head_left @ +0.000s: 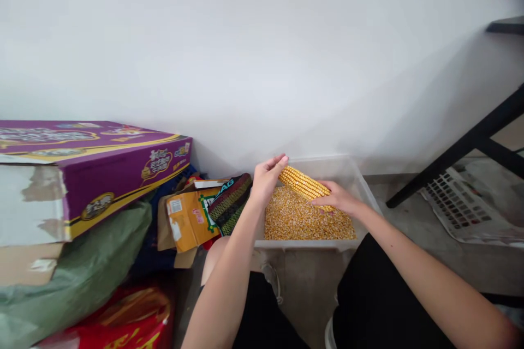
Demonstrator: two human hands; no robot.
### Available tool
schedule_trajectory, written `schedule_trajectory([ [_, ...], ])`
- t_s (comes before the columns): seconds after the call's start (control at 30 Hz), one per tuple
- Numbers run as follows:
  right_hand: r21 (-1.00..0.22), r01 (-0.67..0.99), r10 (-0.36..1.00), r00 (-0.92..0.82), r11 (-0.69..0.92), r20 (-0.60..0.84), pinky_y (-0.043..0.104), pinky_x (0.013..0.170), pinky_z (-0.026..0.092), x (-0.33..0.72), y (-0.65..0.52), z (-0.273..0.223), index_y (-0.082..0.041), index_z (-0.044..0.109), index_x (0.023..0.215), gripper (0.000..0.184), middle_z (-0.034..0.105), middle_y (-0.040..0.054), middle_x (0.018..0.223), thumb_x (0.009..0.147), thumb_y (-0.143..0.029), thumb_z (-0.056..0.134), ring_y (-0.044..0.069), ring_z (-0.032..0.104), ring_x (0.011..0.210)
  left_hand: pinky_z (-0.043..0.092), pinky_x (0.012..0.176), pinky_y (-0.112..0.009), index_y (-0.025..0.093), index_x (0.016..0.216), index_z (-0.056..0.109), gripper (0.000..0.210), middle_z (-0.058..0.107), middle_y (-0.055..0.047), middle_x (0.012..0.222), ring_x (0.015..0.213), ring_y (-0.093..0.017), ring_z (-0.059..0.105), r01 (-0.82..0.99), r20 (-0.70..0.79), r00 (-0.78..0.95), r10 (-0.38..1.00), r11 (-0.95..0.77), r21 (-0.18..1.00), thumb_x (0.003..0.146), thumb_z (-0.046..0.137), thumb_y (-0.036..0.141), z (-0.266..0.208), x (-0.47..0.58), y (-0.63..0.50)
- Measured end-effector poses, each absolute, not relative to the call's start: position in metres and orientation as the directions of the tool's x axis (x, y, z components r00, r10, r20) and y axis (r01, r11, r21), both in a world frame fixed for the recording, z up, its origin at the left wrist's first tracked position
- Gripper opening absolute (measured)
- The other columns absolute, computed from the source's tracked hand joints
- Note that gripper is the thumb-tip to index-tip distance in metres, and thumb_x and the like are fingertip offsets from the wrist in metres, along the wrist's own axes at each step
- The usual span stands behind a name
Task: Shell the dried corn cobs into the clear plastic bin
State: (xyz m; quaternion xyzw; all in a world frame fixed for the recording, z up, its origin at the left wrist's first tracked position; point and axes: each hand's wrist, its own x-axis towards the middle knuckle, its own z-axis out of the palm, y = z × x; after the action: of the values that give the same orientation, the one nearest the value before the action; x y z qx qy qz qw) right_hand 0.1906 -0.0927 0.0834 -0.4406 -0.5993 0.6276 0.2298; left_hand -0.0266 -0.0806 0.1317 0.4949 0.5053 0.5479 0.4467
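A yellow corn cob (303, 182), thick with kernels, is held slantwise between my two hands. My left hand (267, 174) grips its upper left end, thumb and fingers pressed together there. Around the lower right end my right hand (334, 197) has its fingers closed. Below the cob stands a whitish translucent plastic bin (370, 202) against the wall, with a heap of loose corn kernels (307, 224) in it. Kernels at the far side of the heap are partly hidden by the cob and my hands.
On the left, a large purple carton (126, 180) rests over a green sack (102, 245). Beside the bin lie an orange cardboard box (190, 221) and a dark mesh bag (233, 204). A black table leg (454, 152) and a white plastic basket (462, 204) are on the right.
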Motion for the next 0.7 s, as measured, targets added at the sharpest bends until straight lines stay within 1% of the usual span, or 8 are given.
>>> schedule_trajectory([
  [0.13, -0.940, 0.312, 0.826, -0.487, -0.139, -0.284, 0.018, 0.035, 0.038, 0.193, -0.094, 0.081, -0.020, 0.056, 0.112, 0.052, 0.064, 0.0039, 0.084, 0.067, -0.041, 0.072, 0.015, 0.061, 0.055, 0.045, 0.077, -0.027, 0.013, 0.088, 0.074, 0.036, 0.071, -0.004, 0.086, 0.087, -0.021, 0.062, 0.354, 0.176, -0.037, 0.984, -0.152, 0.923, 0.077, 0.061, 0.045, 0.128, -0.032, -0.078],
  [0.23, -0.924, 0.355, 0.814, -0.491, -0.139, -0.311, 0.018, 0.033, 0.036, 0.198, -0.093, 0.079, -0.019, 0.059, 0.107, 0.049, 0.065, 0.0037, 0.082, 0.066, -0.043, 0.072, 0.015, 0.061, 0.053, 0.045, 0.069, -0.025, 0.016, 0.076, 0.074, 0.032, 0.070, 0.001, 0.073, 0.078, -0.021, 0.062, 0.540, 0.160, 0.076, 0.984, -0.175, 0.823, 0.077, 0.059, 0.044, 0.133, -0.042, -0.081],
  [0.3, -0.918, 0.373, 0.803, -0.503, -0.132, -0.320, 0.018, 0.033, 0.035, 0.201, -0.091, 0.079, -0.019, 0.060, 0.105, 0.048, 0.065, 0.0033, 0.080, 0.065, -0.043, 0.073, 0.014, 0.060, 0.051, 0.046, 0.070, -0.025, 0.017, 0.076, 0.074, 0.030, 0.071, 0.002, 0.074, 0.078, -0.021, 0.062, 0.576, 0.123, 0.162, 0.979, -0.195, 0.794, 0.076, 0.060, 0.043, 0.138, -0.051, -0.084],
  [0.43, -0.912, 0.394, 0.764, -0.554, -0.109, -0.331, 0.017, 0.032, 0.034, 0.205, -0.089, 0.081, -0.021, 0.059, 0.112, 0.054, 0.066, 0.0025, 0.080, 0.064, -0.042, 0.073, 0.013, 0.058, 0.050, 0.047, 0.080, -0.028, 0.020, 0.090, 0.075, 0.028, 0.073, -0.002, 0.091, 0.089, -0.022, 0.064, 0.576, -0.020, 0.346, 0.938, -0.196, 0.794, 0.075, 0.061, 0.040, 0.148, -0.069, -0.092],
  [0.5, -0.911, 0.402, 0.751, -0.574, -0.088, -0.326, 0.017, 0.031, 0.034, 0.205, -0.088, 0.082, -0.021, 0.058, 0.115, 0.058, 0.066, 0.0024, 0.079, 0.063, -0.041, 0.074, 0.013, 0.058, 0.050, 0.048, 0.079, -0.029, 0.022, 0.092, 0.075, 0.027, 0.073, -0.003, 0.092, 0.088, -0.022, 0.065, 0.615, -0.076, 0.355, 0.932, -0.172, 0.770, 0.072, 0.064, 0.038, 0.152, -0.076, -0.095],
  [0.57, -0.913, 0.403, 0.752, -0.580, -0.069, -0.313, 0.017, 0.031, 0.034, 0.204, -0.089, 0.084, -0.021, 0.058, 0.116, 0.059, 0.066, 0.0027, 0.078, 0.063, -0.040, 0.074, 0.013, 0.058, 0.050, 0.048, 0.077, -0.029, 0.023, 0.089, 0.075, 0.024, 0.073, -0.003, 0.089, 0.084, -0.022, 0.066, 0.666, -0.042, 0.286, 0.957, -0.167, 0.726, 0.070, 0.066, 0.036, 0.153, -0.079, -0.098],
  [0.63, -0.916, 0.398, 0.757, -0.583, -0.050, -0.295, 0.018, 0.031, 0.035, 0.203, -0.089, 0.084, -0.020, 0.059, 0.115, 0.056, 0.066, 0.0027, 0.077, 0.064, -0.040, 0.072, 0.013, 0.058, 0.051, 0.048, 0.075, -0.029, 0.024, 0.086, 0.076, 0.021, 0.073, -0.004, 0.086, 0.082, -0.023, 0.066, 0.713, 0.051, 0.211, 0.976, -0.189, 0.675, 0.072, 0.066, 0.035, 0.153, -0.078, -0.103],
  [0.7, -0.915, 0.402, 0.758, -0.591, -0.018, -0.275, 0.017, 0.032, 0.035, 0.201, -0.089, 0.083, -0.020, 0.060, 0.113, 0.054, 0.065, 0.0022, 0.077, 0.064, -0.040, 0.073, 0.013, 0.057, 0.051, 0.047, 0.077, -0.029, 0.025, 0.085, 0.076, 0.018, 0.073, -0.004, 0.086, 0.081, -0.022, 0.066, 0.757, 0.126, 0.204, 0.971, -0.238, 0.608, 0.075, 0.063, 0.032, 0.153, -0.075, -0.109],
])
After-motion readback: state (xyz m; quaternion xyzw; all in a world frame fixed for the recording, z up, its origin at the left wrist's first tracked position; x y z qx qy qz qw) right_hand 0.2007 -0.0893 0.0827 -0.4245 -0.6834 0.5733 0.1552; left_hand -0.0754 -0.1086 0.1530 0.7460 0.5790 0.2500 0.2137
